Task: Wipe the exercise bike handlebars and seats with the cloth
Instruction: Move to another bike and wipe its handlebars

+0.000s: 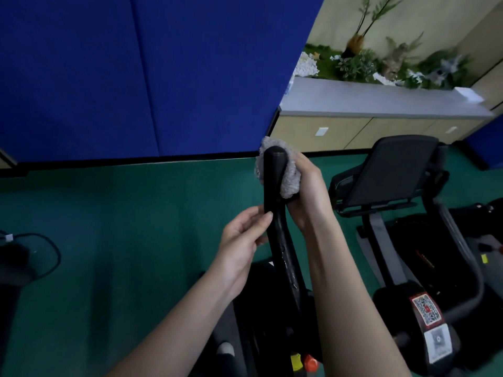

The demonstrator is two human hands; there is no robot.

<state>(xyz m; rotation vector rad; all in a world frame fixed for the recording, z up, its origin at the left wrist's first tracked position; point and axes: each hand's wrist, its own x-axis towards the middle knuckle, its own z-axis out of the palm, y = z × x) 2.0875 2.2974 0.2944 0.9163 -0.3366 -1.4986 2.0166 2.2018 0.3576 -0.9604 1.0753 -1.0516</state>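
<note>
**Grey cloth (290, 176) wrapped on the handlebar (274, 175) tip**

Wiping the handlebar looks under way. The right hand (306, 191) curls its fingers round the cloth, pressing it about the bar's top end. The left hand (241, 236) lightly pinches the bar lower down. The next move likely calls for sliding the cloth downward.

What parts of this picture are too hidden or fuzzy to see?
Head view:
- Fingertips of the right hand: hidden behind the cloth and handlebar.
- Lower end of the handlebar: lost in shadow at the bottom edge.
- The sticker on the next bike: too small to read.
- The plants on the counter: blurred.
</note>
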